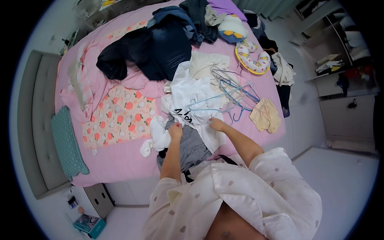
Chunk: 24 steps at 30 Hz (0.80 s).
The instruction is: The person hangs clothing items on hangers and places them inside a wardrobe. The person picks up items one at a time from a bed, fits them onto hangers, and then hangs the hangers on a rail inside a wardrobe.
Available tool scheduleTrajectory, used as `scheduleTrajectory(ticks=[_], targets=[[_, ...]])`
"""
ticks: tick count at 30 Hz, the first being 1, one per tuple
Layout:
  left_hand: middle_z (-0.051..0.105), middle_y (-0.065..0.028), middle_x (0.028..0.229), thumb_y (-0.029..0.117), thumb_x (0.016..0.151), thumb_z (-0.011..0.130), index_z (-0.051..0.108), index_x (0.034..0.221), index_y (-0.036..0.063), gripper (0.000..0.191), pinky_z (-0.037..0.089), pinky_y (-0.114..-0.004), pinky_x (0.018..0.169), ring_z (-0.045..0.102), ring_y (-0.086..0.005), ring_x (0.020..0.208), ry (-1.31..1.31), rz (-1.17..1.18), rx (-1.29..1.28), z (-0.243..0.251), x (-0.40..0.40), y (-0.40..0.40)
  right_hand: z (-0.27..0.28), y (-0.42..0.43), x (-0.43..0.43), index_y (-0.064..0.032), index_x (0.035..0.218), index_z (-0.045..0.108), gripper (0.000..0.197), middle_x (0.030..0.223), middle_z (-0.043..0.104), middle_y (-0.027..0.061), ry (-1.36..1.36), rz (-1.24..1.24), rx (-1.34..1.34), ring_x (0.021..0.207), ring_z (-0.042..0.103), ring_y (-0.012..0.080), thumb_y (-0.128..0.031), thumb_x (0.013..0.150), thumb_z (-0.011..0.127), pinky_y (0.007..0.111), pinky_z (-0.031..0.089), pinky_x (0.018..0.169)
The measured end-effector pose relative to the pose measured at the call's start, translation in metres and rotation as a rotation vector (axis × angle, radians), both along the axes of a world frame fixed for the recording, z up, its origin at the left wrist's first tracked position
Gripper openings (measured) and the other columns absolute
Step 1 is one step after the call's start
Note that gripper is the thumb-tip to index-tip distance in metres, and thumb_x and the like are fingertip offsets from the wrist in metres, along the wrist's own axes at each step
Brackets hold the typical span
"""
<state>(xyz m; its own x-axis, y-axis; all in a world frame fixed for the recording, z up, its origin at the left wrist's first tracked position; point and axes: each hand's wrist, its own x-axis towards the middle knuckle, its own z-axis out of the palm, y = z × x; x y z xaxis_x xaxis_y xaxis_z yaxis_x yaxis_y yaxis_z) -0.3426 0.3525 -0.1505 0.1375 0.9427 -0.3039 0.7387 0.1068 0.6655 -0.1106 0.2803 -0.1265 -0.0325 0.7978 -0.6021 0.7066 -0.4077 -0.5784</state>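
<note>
A white garment with black lettering (195,99) lies spread on the bed before me. My left hand (175,129) is closed on its near left edge, just above a crumpled grey garment (192,147). At the near right part of the white garment is my right hand (216,123), its fingers bent and pinching the cloth. Several blue and pale plastic hangers (237,93) lie over the garment's right side and beyond. A cream knitted garment (207,64) lies behind it. To the left of my left hand sits a bunched white cloth (159,132).
Dark clothes and jeans (168,42) are heaped at the far side of the pink bed (120,162). A penguin plush (232,28), a U-shaped neck pillow (253,60) and a yellow checked cloth (265,115) lie along the right. A green pillow (67,144) rests at the left.
</note>
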Motion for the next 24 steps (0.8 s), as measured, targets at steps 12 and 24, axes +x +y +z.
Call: scheduleTrajectory(ticks=[12, 24], targets=[[0.045, -0.0011, 0.081, 0.010, 0.084, 0.043, 0.044, 0.092, 0.0023, 0.011, 0.035, -0.022, 0.067, 0.041, -0.0078, 0.073, -0.814, -0.279, 0.053, 0.305, -0.004, -0.014, 0.229, 0.011, -0.071, -0.0014, 0.119, 0.032, 0.058, 0.116, 0.038, 0.0164, 0.384, -0.268, 0.994, 0.098, 0.044, 0.0244, -0.008, 0.067, 0.057, 0.031, 0.036, 0.086], [0.050, -0.0056, 0.069, -0.007, 0.059, 0.047, 0.060, 0.087, 0.0052, 0.034, 0.034, -0.024, 0.053, 0.044, -0.0141, 0.058, -0.223, -0.431, 0.572, 0.416, -0.043, -0.027, 0.302, 0.011, -0.033, -0.0077, 0.077, 0.056, 0.027, 0.069, 0.056, 0.0101, 0.195, 0.232, 0.844, 0.066, 0.055, 0.0270, -0.032, 0.068, 0.063, 0.034, 0.042, 0.061]])
